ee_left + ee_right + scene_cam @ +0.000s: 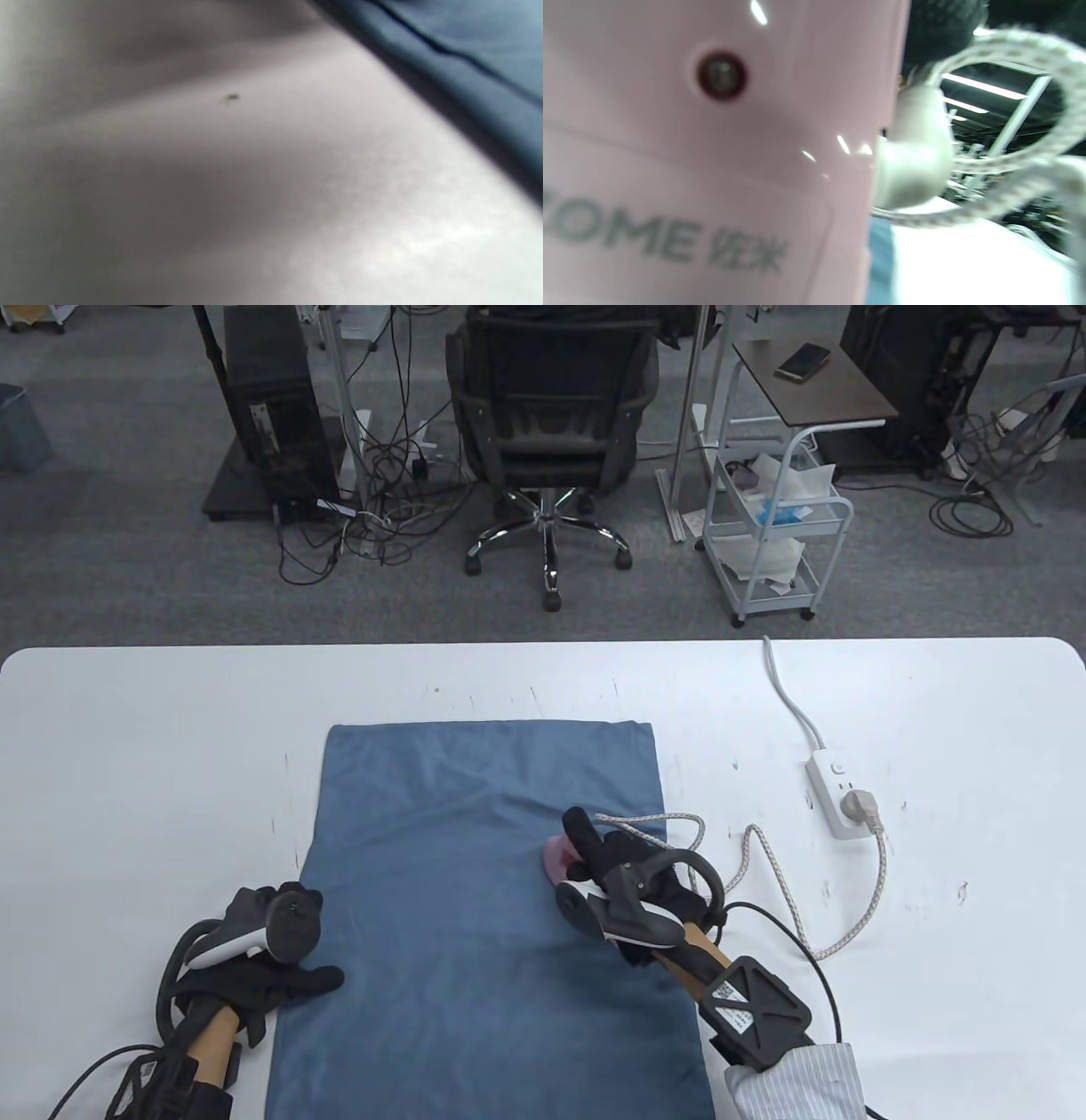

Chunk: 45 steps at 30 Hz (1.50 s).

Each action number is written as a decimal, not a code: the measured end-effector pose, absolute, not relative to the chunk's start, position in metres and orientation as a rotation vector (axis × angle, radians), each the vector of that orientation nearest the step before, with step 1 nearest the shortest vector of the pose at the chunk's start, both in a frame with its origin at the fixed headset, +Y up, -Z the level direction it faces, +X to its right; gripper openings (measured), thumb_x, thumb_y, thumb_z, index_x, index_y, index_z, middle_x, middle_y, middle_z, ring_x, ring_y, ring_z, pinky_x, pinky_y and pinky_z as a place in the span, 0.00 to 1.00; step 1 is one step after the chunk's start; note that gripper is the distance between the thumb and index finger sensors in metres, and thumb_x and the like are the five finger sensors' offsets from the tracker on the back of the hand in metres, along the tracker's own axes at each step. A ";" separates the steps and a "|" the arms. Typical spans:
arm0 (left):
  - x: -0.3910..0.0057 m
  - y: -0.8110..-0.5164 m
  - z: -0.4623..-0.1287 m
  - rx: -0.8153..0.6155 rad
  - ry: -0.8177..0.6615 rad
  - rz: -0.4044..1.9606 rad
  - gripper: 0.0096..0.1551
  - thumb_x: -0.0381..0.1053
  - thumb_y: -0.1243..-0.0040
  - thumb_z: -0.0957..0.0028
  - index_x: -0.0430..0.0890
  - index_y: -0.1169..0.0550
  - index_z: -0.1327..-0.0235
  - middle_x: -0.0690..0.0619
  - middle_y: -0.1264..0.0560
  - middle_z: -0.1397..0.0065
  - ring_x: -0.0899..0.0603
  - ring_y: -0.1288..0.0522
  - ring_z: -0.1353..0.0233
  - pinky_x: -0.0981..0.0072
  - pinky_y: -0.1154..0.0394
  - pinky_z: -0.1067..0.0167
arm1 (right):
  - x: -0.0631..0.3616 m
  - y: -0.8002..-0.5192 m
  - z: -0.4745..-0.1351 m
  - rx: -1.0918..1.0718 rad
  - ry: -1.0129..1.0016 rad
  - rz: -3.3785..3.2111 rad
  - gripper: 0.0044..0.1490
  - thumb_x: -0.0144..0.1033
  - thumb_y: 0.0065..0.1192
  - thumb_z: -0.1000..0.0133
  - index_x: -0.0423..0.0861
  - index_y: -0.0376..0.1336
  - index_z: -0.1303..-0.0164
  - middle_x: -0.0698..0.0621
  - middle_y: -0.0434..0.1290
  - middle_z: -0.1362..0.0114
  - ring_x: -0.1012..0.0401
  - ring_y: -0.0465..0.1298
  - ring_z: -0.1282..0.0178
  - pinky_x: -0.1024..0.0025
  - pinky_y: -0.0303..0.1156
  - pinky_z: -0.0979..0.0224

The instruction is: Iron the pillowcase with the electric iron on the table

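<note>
A blue pillowcase (pixel 475 899) lies flat on the white table (pixel 127 772), with creases across its far half. My right hand (pixel 624 861) grips a small pink iron (pixel 560 861) that stands on the pillowcase's right part; the hand hides most of it. In the right wrist view the iron's pink body (pixel 712 161) fills the left side and its braided cord (pixel 1031 140) loops at the right. My left hand (pixel 280 976) lies flat on the pillowcase's left edge, fingers straight and pointing right. The left wrist view shows blurred table and the pillowcase's edge (pixel 466 55).
The iron's braided cord (pixel 797 891) runs right over the table to a plug in a white power strip (pixel 840 793). Beyond the table's far edge stand an office chair (pixel 551 415), a white cart (pixel 776 534) and loose cables on the floor.
</note>
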<state>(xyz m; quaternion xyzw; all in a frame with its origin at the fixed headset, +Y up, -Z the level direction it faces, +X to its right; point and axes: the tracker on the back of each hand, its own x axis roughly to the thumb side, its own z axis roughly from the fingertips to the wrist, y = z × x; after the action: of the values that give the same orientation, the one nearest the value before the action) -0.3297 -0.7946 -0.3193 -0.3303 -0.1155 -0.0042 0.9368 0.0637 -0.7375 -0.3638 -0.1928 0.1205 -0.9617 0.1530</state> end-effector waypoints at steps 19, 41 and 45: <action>-0.330 -0.795 -0.320 -0.681 -0.230 -0.003 0.63 0.73 0.61 0.46 0.40 0.71 0.19 0.35 0.74 0.17 0.24 0.72 0.20 0.33 0.69 0.29 | 0.119 -0.717 -0.359 -0.583 0.365 -2.934 0.48 0.51 0.42 0.39 0.30 0.45 0.18 0.50 0.76 0.45 0.62 0.78 0.62 0.65 0.78 0.52; -0.205 -0.768 -0.388 -0.606 -0.497 -0.208 0.62 0.75 0.63 0.50 0.47 0.72 0.19 0.34 0.73 0.15 0.23 0.70 0.17 0.30 0.66 0.25 | 0.156 -0.727 -0.378 -0.473 0.307 -2.924 0.46 0.49 0.43 0.40 0.33 0.48 0.18 0.48 0.74 0.40 0.58 0.78 0.54 0.60 0.77 0.44; -0.169 -0.778 -0.394 -0.658 -0.634 -0.136 0.66 0.77 0.60 0.56 0.50 0.74 0.21 0.35 0.78 0.18 0.24 0.75 0.20 0.30 0.70 0.27 | 0.157 -0.716 -0.376 -0.485 0.373 -2.937 0.46 0.49 0.43 0.40 0.33 0.48 0.18 0.48 0.74 0.40 0.58 0.78 0.54 0.60 0.77 0.44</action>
<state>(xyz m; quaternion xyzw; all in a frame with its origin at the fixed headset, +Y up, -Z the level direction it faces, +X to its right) -0.1687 -0.7777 -0.3940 -0.3173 -0.3058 -0.0656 0.8952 0.1574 -0.7159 -0.3759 -0.1612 0.1242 -0.9765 0.0707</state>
